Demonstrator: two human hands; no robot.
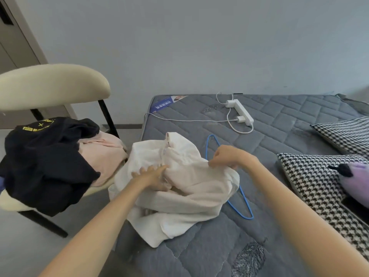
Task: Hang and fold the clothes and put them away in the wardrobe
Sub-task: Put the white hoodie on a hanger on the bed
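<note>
Clothes wait in a heap at the far left: a black garment [44,160] with yellow print lies over a pink garment [103,154] on the seat of a cream chair [50,84]. Just right of the chair, a white sweatshirt [189,196] is bunched on the near left corner of a bare grey mattress [199,246], one edge trailing off the side. The left hand [151,174] lies on the middle of it, its grip spread, with straight fingers pressing the cloth flat. The right hand [227,156] is at the sweatshirt's right edge, its grip pinching a fold of fabric between curled fingers and thumb. A blue hanger [245,206] lies on the mattress touching that hand, its middle hidden under the sweatshirt, with a loop showing on the far side and a corner on the near side. Farther right are a white power strip [239,110] with its cable, two houndstooth cushions [311,186] and a purple soft toy [357,182]. The step in hand looks like getting this sweatshirt onto the hanger. The next move probably calls for finding the neck opening, lifting the cloth clear and threading the hanger in without snagging. No wardrobe can be made out for certain.
</note>
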